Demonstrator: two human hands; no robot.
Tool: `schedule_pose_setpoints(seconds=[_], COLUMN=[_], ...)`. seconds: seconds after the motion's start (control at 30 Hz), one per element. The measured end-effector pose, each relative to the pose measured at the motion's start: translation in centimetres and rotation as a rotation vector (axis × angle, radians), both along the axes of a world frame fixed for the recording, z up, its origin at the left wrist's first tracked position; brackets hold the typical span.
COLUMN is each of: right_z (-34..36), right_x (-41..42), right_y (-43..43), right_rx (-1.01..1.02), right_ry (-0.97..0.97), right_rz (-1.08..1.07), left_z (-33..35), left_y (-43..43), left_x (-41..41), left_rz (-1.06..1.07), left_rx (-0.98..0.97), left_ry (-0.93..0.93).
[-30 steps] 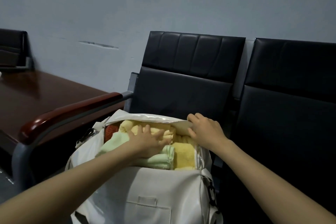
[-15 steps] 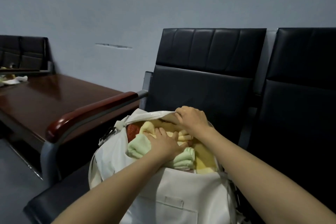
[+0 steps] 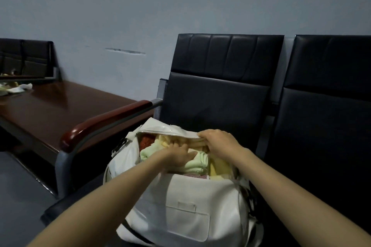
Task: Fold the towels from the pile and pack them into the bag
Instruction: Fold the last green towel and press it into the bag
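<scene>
The right hand has slid left along the bag's far zip edge, gripping it and drawing it over the load. The left hand presses flat on the green towel inside the bag, which sits on the chair. Packing looks nearly finished, though pale cloths lie on the far table.

No text, label, brand, number or sign can be read anywhere in this view. The small tab above the front pocket of the white bag is too blurred to show any lettering.
</scene>
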State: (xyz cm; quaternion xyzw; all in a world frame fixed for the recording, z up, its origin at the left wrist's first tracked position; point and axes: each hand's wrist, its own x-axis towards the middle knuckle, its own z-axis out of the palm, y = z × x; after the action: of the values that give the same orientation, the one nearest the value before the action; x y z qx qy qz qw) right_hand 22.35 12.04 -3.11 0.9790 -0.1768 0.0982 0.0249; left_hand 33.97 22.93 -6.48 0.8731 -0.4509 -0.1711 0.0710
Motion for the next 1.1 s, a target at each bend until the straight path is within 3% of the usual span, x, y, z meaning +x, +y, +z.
schedule_pose_setpoints(seconds=[0.13, 0.3, 0.47, 0.73, 0.93, 1.1], right_z=[0.2, 0.2, -2.8, -3.2, -0.5, -0.3], right_x=[-3.1, -6.2, -8.2, -9.2, -8.2, -7.4], right_y=[0.6, 3.9, 6.0, 7.3, 6.3, 6.1], right_rx=[0.033, 0.314, 0.354, 0.391, 0.666, 0.817], right_ry=[0.016, -0.152, -0.221, -0.107, 0.087, 0.012], right_rz=[0.016, 0.078, 0.132, 0.092, 0.108, 0.180], left_z=[2.1, 2.8, 0.5, 1.0, 2.7, 5.2], left_y=[4.8, 9.4, 11.4, 11.3, 10.3, 9.6], left_x=[-1.3, -3.1, -3.8, -5.3, -5.3, -4.8], left_rz=[-0.121, -0.244, -0.405, -0.359, -0.385, -0.389], left_rx=[-0.149, -0.372, -0.602, -0.415, -0.273, -0.093], left_ry=[0.074, -0.205, -0.504, -0.430, -0.143, 0.093])
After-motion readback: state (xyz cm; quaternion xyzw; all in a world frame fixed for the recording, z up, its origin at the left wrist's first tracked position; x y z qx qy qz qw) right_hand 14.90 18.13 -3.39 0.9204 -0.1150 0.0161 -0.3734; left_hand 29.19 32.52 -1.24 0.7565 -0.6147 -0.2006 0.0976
